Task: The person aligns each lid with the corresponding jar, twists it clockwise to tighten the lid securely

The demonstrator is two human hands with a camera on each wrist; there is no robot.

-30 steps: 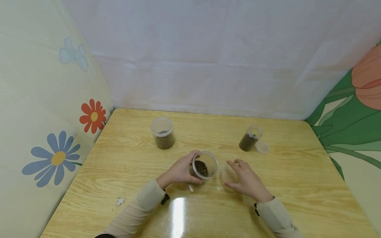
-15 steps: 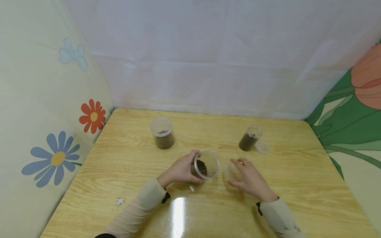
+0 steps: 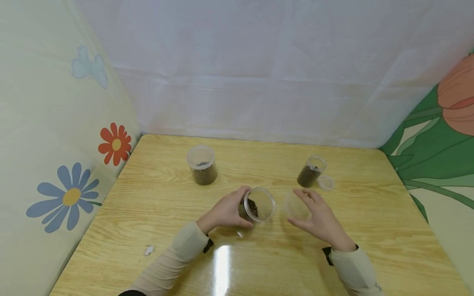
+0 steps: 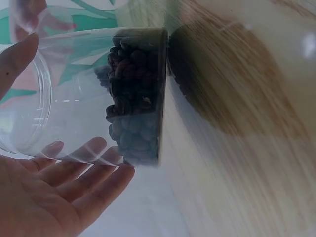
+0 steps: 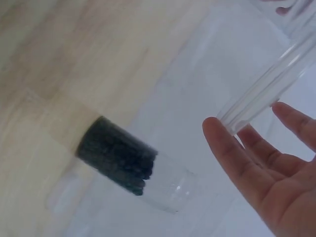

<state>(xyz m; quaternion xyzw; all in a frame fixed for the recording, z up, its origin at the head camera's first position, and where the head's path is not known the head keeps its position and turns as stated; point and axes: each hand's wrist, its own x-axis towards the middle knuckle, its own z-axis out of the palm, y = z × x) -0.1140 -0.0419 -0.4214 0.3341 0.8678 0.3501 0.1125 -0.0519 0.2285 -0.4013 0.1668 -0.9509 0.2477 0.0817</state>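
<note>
In the head view my left hand grips a wide clear jar round its side, near the middle of the table. Its mouth is uncovered. Dark brown beans fill the bottom part, seen through the wall in the left wrist view. Whether the jar's base touches the table, I cannot tell. To the right, my right hand pinches a clear round lid by its edge, apart from the jar. The lid is seen nearly edge-on in the right wrist view, between thumb and fingers.
A wide clear jar, partly filled with dark grains, stands at the back left. At the back right is a slim jar with dark contents, beside a small clear lid. A white scrap lies at the front left.
My right hand has moved away from the jar, rightward and a little farther back, carrying the lid. The jar in my left hand has shifted slightly to the right.
</note>
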